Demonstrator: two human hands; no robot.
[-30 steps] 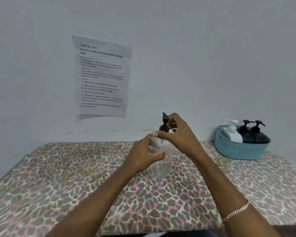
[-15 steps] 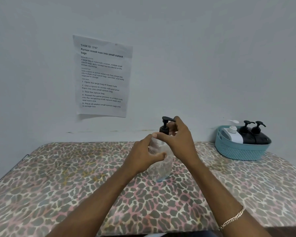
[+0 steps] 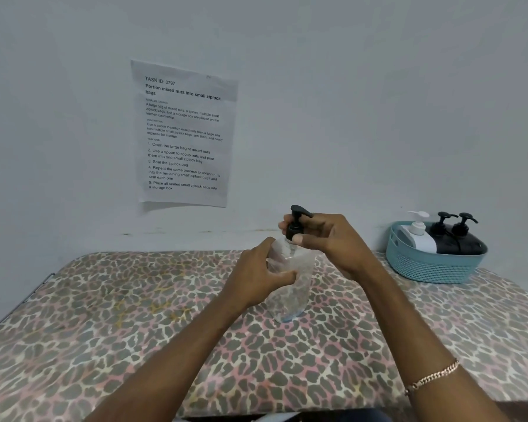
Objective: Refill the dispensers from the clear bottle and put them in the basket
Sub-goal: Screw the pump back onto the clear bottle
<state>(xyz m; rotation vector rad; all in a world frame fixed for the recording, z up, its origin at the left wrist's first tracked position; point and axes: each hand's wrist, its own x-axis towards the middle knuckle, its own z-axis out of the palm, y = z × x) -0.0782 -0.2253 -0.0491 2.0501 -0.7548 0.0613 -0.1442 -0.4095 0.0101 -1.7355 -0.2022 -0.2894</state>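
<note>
Left hand (image 3: 261, 271) grips the clear bottle (image 3: 293, 287) while right hand (image 3: 323, 239) pinches its pump (image 3: 296, 222), likely capping it; final tightening seems next.

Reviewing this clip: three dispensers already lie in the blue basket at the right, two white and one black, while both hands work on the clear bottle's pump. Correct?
Not quite. The head view shows one white dispenser and two black dispensers in the blue basket. The rest holds: the left hand grips the clear bottle and the right hand is on its pump.
</note>
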